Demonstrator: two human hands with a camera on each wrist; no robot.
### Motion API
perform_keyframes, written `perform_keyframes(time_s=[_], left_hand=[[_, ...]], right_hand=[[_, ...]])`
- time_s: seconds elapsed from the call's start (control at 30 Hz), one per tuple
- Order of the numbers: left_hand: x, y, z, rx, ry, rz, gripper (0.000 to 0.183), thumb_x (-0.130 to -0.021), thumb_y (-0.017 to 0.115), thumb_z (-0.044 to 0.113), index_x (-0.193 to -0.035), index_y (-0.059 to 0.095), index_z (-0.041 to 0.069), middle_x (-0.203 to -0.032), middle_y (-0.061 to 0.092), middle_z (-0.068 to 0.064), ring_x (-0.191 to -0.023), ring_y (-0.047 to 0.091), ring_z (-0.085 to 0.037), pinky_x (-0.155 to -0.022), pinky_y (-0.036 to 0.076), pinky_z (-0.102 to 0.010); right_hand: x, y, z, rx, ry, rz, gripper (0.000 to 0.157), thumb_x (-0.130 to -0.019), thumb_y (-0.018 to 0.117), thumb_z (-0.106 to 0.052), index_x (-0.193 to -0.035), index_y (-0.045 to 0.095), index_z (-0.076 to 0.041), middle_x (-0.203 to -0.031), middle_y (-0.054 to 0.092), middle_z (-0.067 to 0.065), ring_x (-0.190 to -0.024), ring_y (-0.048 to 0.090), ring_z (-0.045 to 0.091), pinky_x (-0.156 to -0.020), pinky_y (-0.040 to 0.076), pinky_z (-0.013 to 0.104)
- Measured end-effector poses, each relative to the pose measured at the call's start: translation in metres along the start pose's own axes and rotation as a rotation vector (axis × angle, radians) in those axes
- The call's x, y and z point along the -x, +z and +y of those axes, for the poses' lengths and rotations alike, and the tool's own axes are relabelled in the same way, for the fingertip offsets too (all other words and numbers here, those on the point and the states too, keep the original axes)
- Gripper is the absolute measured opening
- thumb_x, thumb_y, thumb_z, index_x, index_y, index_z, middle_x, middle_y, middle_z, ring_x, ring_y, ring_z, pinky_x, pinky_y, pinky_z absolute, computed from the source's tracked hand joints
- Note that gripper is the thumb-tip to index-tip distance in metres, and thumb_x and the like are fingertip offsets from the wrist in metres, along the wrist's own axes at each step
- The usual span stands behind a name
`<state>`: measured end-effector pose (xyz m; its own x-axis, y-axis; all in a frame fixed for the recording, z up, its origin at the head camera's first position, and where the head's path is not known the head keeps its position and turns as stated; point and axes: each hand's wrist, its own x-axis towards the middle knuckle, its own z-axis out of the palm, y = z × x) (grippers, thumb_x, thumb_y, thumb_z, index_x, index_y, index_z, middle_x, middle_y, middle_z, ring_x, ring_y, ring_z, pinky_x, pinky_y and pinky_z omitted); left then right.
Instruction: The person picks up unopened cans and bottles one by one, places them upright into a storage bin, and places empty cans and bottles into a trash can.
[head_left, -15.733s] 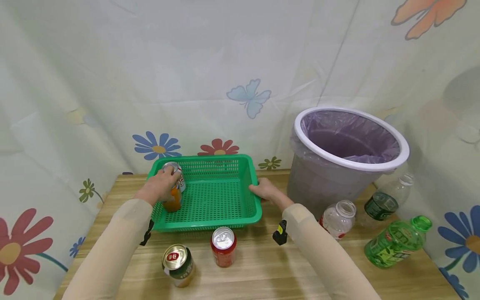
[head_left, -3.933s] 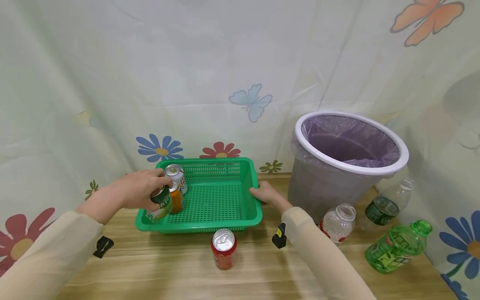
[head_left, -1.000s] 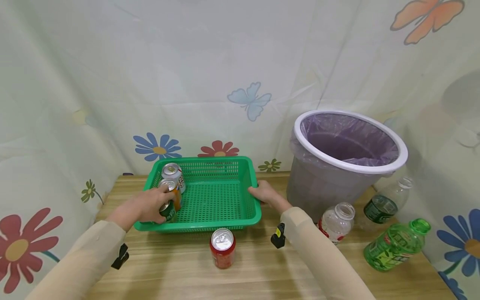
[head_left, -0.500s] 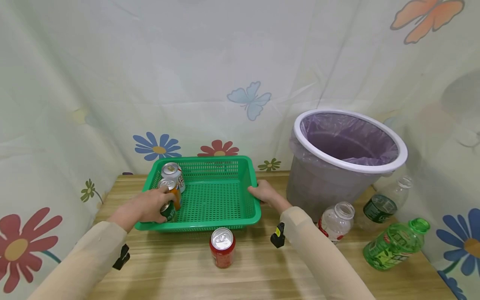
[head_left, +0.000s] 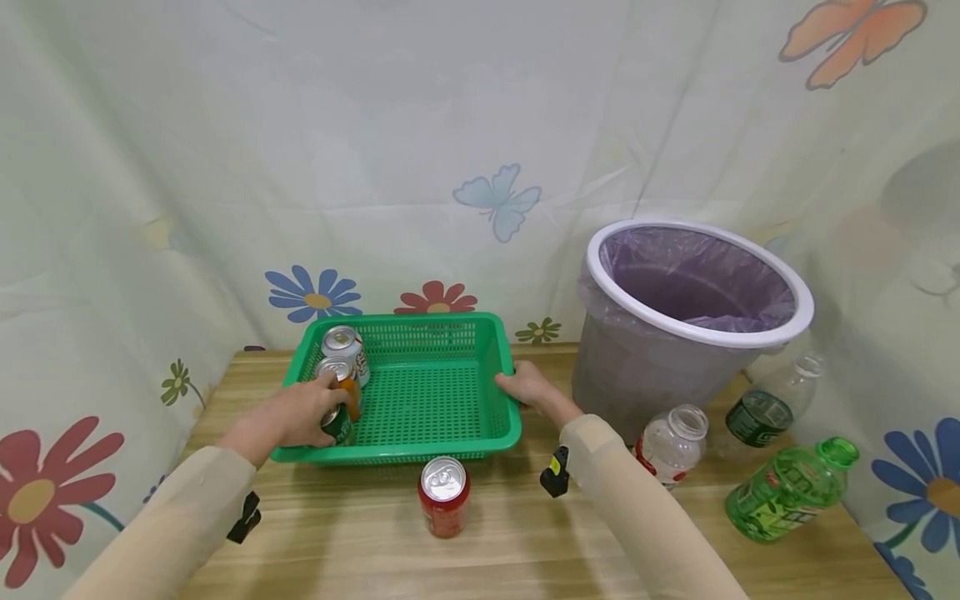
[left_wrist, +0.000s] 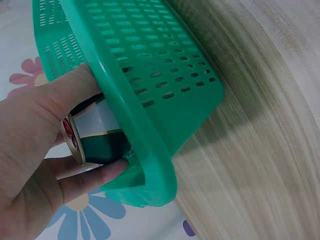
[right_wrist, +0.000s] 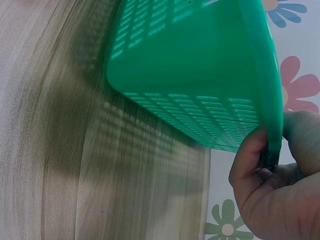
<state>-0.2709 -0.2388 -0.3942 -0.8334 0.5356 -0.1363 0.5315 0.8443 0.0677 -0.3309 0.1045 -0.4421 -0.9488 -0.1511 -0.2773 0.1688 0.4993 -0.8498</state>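
Observation:
My left hand (head_left: 300, 412) grips a dark green can (head_left: 337, 423) at the near left corner inside the green plastic basket (head_left: 423, 448). In the left wrist view, thumb and fingers curl round this can (left_wrist: 102, 132), whose gold-rimmed top faces the palm. Behind it in the basket stand an orange can (head_left: 345, 385) and a white can (head_left: 348, 350), in a row along the left wall. At the basket's right side, my right hand (head_left: 534, 385) holds the rim, pinched between thumb and curled fingers in the right wrist view. A red can (head_left: 445, 498) stands upright on the table before the basket.
To the right stands a bin (head_left: 645, 383) with a white rim and purple liner. A clear bottle (head_left: 672, 446), a clear bottle with a dark green label (head_left: 761, 415) and a green bottle (head_left: 791, 492) are beside it on the wooden table (head_left: 517, 550). A flowered curtain hangs behind.
The dark green can has gone from the table's front left into the basket's near left corner, carried by my left hand. Over the last second almost nothing moves. My right hand stays on the rim.

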Motion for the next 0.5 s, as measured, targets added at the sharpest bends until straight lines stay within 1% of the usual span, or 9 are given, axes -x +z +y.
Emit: perform_keyframes(time_s=[0.17,0.3,0.5], left_hand=[[0.0013,0.0011,0.0014,-0.007,0.008,0.014,0.052,-0.067,0.082,0.024,-0.109,0.056,0.009,-0.097,0.046,-0.009,-0.063,0.047,-0.014,-0.057,0.045,-0.031],[0.002,0.0024,0.002,-0.031,0.02,0.035,0.051,-0.067,0.082,0.025,-0.105,0.053,0.009,-0.1,0.048,-0.01,-0.064,0.049,-0.016,-0.06,0.048,-0.034],[0.0037,0.003,0.0021,-0.068,0.027,0.068,0.05,-0.065,0.083,0.027,-0.102,0.052,0.011,-0.101,0.054,-0.009,-0.075,0.056,-0.021,-0.069,0.05,-0.042]], right_hand=[[0.0003,-0.0004,-0.0005,0.001,0.003,-0.006,0.033,-0.094,0.046,-0.017,-0.117,0.048,0.007,-0.101,0.063,0.023,-0.081,0.067,0.03,-0.066,0.056,0.038],[0.0001,-0.0003,-0.0001,0.011,0.011,0.0,0.033,-0.094,0.046,-0.018,-0.117,0.048,0.006,-0.1,0.063,0.021,-0.079,0.067,0.027,-0.066,0.056,0.037],[0.0003,-0.0001,0.0,0.006,0.001,-0.004,0.033,-0.094,0.045,-0.017,-0.116,0.049,0.007,-0.1,0.063,0.022,-0.079,0.067,0.028,-0.066,0.056,0.037]])
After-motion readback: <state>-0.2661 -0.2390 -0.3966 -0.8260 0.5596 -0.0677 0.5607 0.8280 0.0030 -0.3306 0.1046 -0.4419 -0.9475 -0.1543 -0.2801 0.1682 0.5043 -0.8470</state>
